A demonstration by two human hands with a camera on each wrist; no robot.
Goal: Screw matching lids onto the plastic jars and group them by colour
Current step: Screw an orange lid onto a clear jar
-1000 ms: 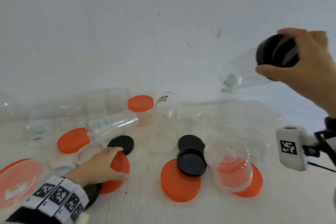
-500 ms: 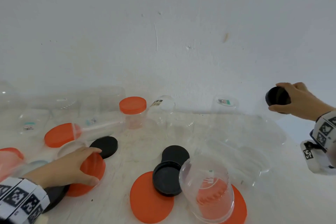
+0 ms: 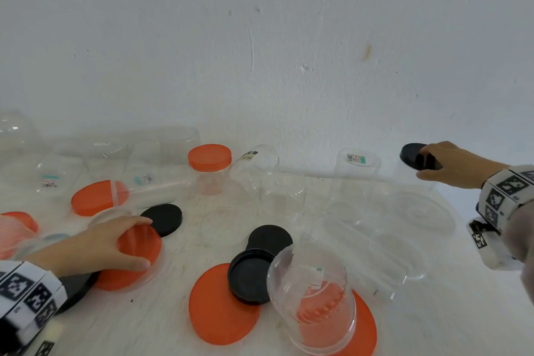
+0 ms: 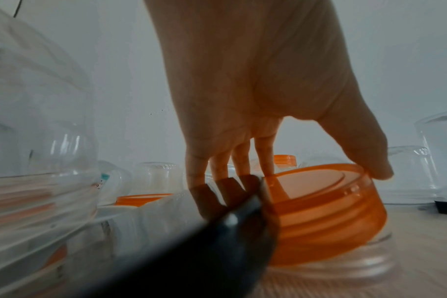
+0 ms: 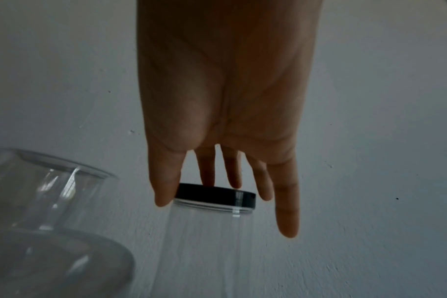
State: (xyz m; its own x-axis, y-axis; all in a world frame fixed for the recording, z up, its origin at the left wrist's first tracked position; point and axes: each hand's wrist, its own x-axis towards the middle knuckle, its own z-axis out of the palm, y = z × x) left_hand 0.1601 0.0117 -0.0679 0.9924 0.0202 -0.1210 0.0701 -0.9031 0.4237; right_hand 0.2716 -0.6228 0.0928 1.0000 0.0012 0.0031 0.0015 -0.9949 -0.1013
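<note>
Jars here are thin clear plastic: light, probably flexible in the wall, slick, and easy to tip when empty, so best gripped at the lid rim or threaded neck, not mid-wall. Right hand (image 3: pixel 453 165) at the right edge of the head view has thumb and fingers spread around the black lid (image 5: pixel 215 195) on a tall clear jar (image 5: pixel 204 252) standing against the wall; the lid looks seated, fingertips at its rim, little finger hanging free. Left hand (image 3: pixel 95 246) at lower left clamps an orange lid (image 4: pixel 322 213) between thumb and fingers, sitting over the threaded neck of a squat clear jar (image 4: pixel 345 268); whether the thread is engaged I can't tell. Loose black lids (image 3: pixel 260 266) and flat orange lids (image 3: pixel 219 309) lie at centre bottom, partly overlapping, with an inverted clear jar (image 3: pixel 315 298) on one orange lid. One orange-capped jar (image 3: pixel 209 170) stands at centre. Lids look stiff, with rims that should give decent purchase; turn by the rim and steady the body low.
</note>
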